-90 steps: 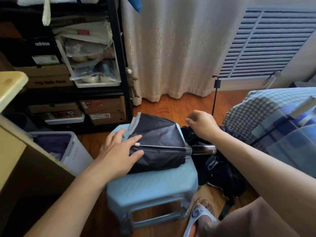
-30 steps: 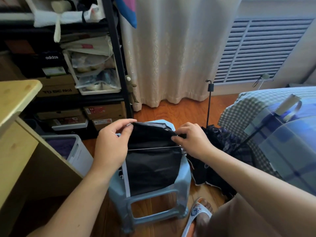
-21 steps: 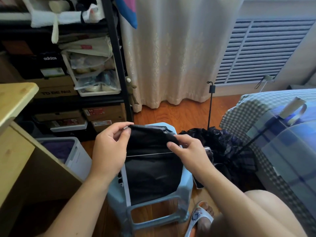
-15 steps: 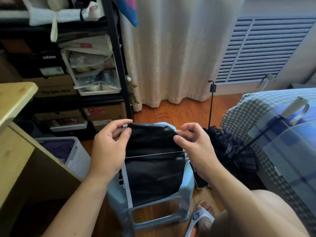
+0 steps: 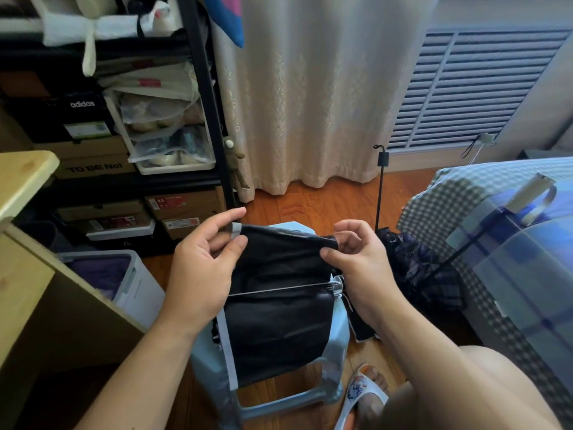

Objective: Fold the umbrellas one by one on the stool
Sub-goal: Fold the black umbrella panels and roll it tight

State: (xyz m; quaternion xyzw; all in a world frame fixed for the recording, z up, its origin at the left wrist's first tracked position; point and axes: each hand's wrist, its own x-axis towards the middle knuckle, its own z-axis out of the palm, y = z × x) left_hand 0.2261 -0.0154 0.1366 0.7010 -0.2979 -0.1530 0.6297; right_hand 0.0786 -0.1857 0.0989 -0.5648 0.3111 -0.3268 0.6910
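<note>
Left hand (image 5: 203,268) pinches the grey-trimmed corner of the black umbrella (image 5: 276,308) canopy between thumb and fingers; right hand (image 5: 356,262) pinches the opposite end of the same upper fabric edge, so the edge is stretched taut between the two hands. Below the hands the canopy drapes over the light blue plastic stool (image 5: 336,333), hanging down its front, with a thin metal rib (image 5: 279,290) crossing it horizontally. Just right of the right hand a dark plaid umbrella (image 5: 424,268) lies on the wood floor (image 5: 310,206) against a checked bed cover (image 5: 465,193). Left of the left hand sits a storage bin (image 5: 136,280) beside a wooden desk (image 5: 24,178). Beyond the hands: black shelf rack (image 5: 201,88) with shoe boxes, cream curtain (image 5: 310,88). A foot in a slipper (image 5: 359,395) is below the right arm.
</note>
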